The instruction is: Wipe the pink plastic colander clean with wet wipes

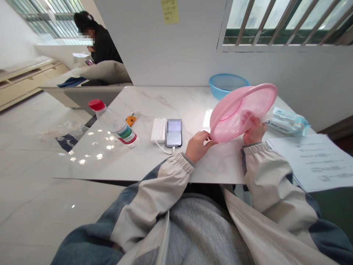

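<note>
A pink plastic strainer basket (242, 110) is held tilted above the white marble table (154, 158), its open side facing away from me. My left hand (198, 145) pinches its lower left rim. My right hand (254, 130) grips the lower right rim, and its fingers show through the mesh. Both sleeves are cream and blue-grey.
A blue basin (224, 84) sits behind the strainer. A wet-wipes pack (288, 122) and printed papers (314, 159) lie to the right. A phone (174, 133) on a white power bank (158, 130), a lying water bottle (116, 125) and a small orange tool (130, 119) lie to the left. A person sits far back left.
</note>
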Available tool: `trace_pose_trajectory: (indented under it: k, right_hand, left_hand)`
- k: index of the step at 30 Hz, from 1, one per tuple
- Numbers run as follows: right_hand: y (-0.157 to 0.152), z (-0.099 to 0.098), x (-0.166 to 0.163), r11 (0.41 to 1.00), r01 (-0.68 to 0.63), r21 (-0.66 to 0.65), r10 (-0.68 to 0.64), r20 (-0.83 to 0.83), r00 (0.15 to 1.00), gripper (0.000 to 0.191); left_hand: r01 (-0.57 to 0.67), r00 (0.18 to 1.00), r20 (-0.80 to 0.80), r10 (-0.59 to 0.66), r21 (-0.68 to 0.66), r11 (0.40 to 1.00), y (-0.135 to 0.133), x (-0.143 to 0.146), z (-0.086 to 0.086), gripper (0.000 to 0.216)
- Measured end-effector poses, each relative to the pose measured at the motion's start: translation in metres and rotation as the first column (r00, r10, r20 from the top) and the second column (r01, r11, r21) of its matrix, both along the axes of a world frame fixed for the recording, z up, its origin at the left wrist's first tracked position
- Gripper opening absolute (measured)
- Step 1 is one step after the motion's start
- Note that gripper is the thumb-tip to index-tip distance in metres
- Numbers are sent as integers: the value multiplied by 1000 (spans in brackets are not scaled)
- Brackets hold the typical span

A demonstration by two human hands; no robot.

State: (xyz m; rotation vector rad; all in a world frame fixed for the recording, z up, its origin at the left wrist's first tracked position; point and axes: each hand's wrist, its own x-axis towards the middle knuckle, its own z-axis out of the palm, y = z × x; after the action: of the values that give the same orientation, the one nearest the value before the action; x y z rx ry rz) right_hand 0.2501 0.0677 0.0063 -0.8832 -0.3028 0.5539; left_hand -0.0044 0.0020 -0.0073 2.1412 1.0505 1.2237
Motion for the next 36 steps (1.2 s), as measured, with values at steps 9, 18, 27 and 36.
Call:
trace_pose_trajectory:
  k: [9,18,27,36]
  right_hand:
    - [-5,6,-6,1000,-11,10,11,-16,1000,30]
    - [-3,0,-1,996,-49,69,47,26,999,13]
    - [-1,-2,-2,996,-74,53,72,44,996,15]
    - [-1,-4,-5,990,-138,21,136,56,989,17]
  left_hand:
    - [-16,965,262,-23,147,989,-5,-1,8,23]
    - [82,995,48,-87,89,993,0,-2,-1,23]
    - [79,985,-155,-79,-3,997,3,1,-8,16]
    - [49,962,-267,-56,-34,998,2,1,-9,20]
